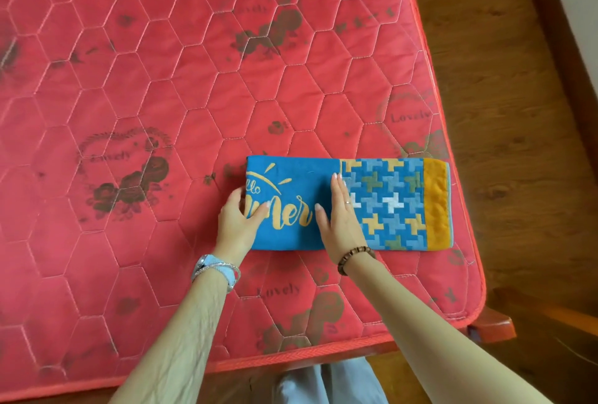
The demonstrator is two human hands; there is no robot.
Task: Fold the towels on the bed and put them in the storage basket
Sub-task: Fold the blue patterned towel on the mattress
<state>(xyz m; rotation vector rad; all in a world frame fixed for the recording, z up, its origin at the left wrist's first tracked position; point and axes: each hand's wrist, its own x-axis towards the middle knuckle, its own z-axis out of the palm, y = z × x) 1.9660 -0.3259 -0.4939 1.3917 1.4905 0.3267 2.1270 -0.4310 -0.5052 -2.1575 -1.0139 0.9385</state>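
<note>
Towel [388, 203], folded into a long strip, lies on the bed [161, 80] near its right edge. The right hand [339, 216] presses flat on its middle, fingers straight. The left hand [238, 219] pinches its left end, thumb on top. The likely next move is to lift that end over the right hand's line, matching the edges. Yellow script reads "llo" and "mer", partly covered; the bed's cover reads "Lovely". No basket shows.
</note>
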